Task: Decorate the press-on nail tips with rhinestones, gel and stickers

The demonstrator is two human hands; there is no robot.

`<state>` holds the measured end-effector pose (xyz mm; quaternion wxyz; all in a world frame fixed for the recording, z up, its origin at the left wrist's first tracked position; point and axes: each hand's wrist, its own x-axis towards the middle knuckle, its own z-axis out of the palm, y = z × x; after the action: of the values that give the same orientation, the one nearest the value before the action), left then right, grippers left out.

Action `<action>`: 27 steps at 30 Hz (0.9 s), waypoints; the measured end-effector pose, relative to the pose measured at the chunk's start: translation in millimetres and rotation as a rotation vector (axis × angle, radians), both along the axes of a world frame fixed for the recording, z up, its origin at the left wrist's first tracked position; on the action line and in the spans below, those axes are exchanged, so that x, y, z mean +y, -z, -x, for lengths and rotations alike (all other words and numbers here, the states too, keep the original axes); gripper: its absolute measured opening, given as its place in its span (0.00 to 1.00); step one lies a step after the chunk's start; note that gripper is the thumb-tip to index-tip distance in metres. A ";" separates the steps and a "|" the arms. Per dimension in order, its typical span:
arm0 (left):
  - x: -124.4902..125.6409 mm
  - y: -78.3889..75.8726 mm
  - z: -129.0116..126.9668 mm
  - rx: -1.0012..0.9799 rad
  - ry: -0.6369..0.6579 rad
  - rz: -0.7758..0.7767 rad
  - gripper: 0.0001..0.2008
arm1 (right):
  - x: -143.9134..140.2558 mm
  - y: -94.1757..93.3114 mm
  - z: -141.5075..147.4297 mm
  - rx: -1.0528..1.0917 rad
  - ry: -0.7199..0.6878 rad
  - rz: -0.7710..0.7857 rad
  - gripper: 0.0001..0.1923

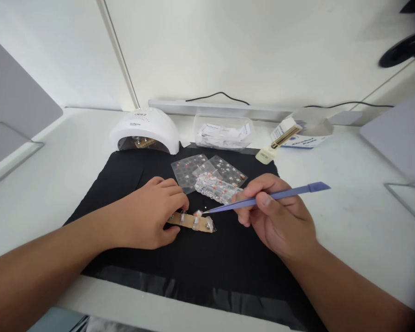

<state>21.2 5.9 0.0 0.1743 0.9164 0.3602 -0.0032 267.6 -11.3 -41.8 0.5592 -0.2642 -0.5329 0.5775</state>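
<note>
My left hand (155, 212) is closed round the left end of a flat wooden stick (188, 221), steadying it just over the black cloth. Several clear false nails (195, 223) are fixed in a row along the stick. In my right hand (276, 216) are purple tweezers (256, 200), pinched between thumb and fingers and slanting down to the left. A small white and orange nail sticker (198, 213) sits at their tips, right by the stick's upper edge; whether it touches a nail I cannot tell.
Patterned clear sticker sheets (221, 188) lie behind the hands on the black cloth (124, 184). Along the back stand a white nail lamp (145, 129) with something inside, a clear box (223, 133) of packets, a nail polish bottle (265, 155) and an alcohol pad box (309, 138).
</note>
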 end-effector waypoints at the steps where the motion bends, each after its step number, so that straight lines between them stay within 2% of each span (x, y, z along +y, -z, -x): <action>1: -0.2 -1.2 0.3 0.003 0.002 0.007 0.10 | -0.2 -0.4 -0.1 -0.002 -0.007 0.002 0.07; 9: 3.8 -14.2 12.1 0.086 -0.011 -0.009 0.20 | -1.4 -3.4 2.8 -0.025 0.002 0.052 0.07; 15: 0.1 -46.3 28.6 0.257 -0.167 -0.002 0.19 | 0.5 -4.9 4.2 -0.052 0.010 0.049 0.08; 19: -10.9 -61.5 38.3 0.230 -0.236 0.015 0.16 | 2.7 -4.1 3.3 -0.089 0.041 0.050 0.09; 22: -12.5 -55.6 43.7 0.146 -0.218 0.036 0.15 | 3.5 -4.0 4.0 -0.097 0.046 0.059 0.09; 25: -4.4 -37.1 48.5 -0.004 -0.166 0.160 0.21 | 3.3 -3.6 5.2 -0.107 0.049 0.059 0.10; 27: 2.3 -23.6 50.6 -0.097 -0.138 0.183 0.20 | 2.8 -3.2 5.5 -0.107 0.053 0.058 0.10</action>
<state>-29.4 8.2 23.5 0.2741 0.8689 0.4116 0.0204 262.1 -8.5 -38.6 0.5371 -0.3248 -0.5381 0.5626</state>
